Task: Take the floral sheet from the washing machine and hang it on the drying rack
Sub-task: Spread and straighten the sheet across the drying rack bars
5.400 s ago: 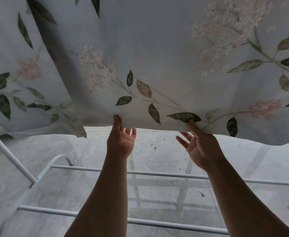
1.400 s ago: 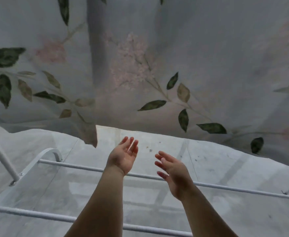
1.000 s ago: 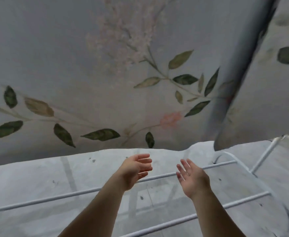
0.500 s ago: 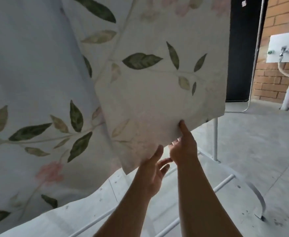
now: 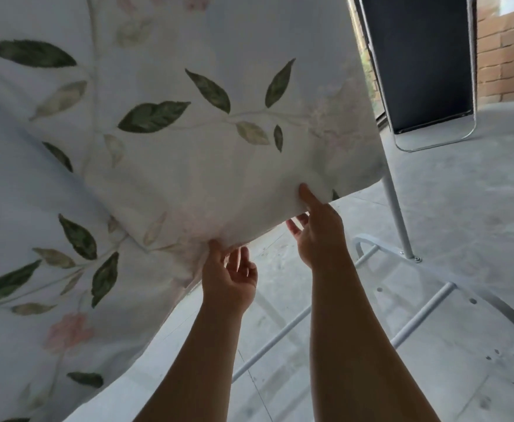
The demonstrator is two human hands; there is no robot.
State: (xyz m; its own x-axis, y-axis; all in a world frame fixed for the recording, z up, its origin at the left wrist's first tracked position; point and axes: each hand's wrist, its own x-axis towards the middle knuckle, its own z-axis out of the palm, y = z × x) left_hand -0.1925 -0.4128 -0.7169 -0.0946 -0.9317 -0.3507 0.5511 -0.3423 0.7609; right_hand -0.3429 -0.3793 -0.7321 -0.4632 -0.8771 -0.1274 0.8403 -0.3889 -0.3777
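Note:
The floral sheet (image 5: 188, 153), pale with green leaves and pink blooms, hangs from above and fills the left and centre of the head view. Its right end is a folded flap with a free bottom edge. My left hand (image 5: 230, 277) pinches that bottom edge near the fold. My right hand (image 5: 318, 226) grips the same edge further right, thumb pressed on the fabric. The white drying rack (image 5: 397, 208) shows as an upright leg right of the sheet, with curved feet and low bars on the floor. The rack's top is hidden by the sheet.
A grey concrete floor (image 5: 462, 193) lies below and to the right. A dark panel in a thin metal frame (image 5: 426, 65) stands at the back right, with a brick wall (image 5: 505, 56) beside it. The rack's low bars (image 5: 417, 315) cross the floor under my arms.
My hands let go of the sheet's lower edge, my view turned right to the sheet's end, and both hands took hold of the end flap's bottom edge. They have spread apart since half a second ago.

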